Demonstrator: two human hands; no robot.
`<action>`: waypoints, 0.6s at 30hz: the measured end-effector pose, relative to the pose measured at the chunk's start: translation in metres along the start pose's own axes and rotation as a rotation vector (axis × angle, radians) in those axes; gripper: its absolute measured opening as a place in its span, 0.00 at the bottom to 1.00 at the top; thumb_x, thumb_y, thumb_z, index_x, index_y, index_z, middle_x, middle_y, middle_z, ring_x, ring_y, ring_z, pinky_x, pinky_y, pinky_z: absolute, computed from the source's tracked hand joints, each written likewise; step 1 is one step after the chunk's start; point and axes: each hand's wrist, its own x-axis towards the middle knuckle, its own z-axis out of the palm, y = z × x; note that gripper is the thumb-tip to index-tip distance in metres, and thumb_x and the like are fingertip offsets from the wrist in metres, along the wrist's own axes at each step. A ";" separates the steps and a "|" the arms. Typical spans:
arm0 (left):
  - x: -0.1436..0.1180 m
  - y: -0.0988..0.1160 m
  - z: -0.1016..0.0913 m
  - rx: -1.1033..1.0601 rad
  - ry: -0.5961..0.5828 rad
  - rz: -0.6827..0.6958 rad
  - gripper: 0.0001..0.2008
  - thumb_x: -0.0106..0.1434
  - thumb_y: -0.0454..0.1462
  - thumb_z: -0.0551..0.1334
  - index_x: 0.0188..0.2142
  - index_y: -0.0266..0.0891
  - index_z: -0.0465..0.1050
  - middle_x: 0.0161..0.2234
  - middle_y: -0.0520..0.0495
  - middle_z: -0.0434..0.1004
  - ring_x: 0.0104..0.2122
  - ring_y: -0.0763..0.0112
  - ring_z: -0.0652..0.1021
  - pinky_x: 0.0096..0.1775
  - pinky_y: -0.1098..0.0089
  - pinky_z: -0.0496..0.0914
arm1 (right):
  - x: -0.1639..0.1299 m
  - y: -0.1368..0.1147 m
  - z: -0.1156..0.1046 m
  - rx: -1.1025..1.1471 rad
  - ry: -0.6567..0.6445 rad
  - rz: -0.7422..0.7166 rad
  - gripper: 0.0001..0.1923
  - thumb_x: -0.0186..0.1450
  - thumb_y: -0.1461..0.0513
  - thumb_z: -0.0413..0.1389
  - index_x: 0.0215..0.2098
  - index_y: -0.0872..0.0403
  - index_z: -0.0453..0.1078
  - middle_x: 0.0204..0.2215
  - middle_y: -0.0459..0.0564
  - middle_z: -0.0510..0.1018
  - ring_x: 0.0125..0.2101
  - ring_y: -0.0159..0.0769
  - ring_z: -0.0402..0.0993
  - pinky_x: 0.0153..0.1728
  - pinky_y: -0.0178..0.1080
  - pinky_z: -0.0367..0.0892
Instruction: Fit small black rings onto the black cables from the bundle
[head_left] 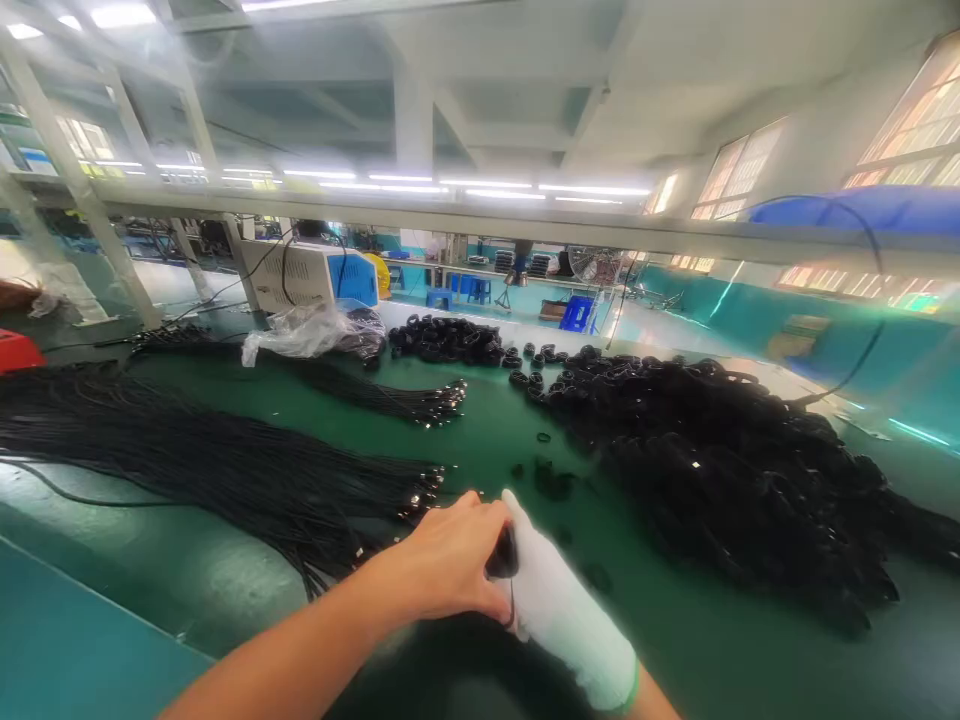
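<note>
— What's lying around on that green bench (480,440)?

— Plenty. At nine o'clock from the hands, a broad sheaf of straight black cables (195,455), their metal tips pointing toward the middle. At eleven, a thinner bundle (375,395) with a crumpled plastic bag (300,335) behind it. At twelve, a pile of small coiled cables (446,340), and at two o'clock a big heap of tangled black cables (720,460) that fills that side of the bench. A white and blue machine (311,273) stands at the far edge.

— And the hands?

— Close together near the bottom edge. The bare left hand (450,565) is curled, fingers closed around a small black cable end (504,555). The right hand (559,605), in a white glove, presses against the same piece from the other side; how tightly it closes, I cannot tell. A dark coil (457,660) lies just beneath both hands.
</note>
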 end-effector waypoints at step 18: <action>0.026 -0.026 -0.019 -0.268 -0.168 0.021 0.10 0.56 0.37 0.51 0.29 0.39 0.70 0.24 0.53 0.65 0.25 0.71 0.69 0.24 0.75 0.62 | 0.002 -0.035 0.002 -0.296 0.246 -0.133 0.16 0.48 0.67 0.59 0.36 0.52 0.69 0.30 0.45 0.72 0.33 0.38 0.70 0.36 0.40 0.66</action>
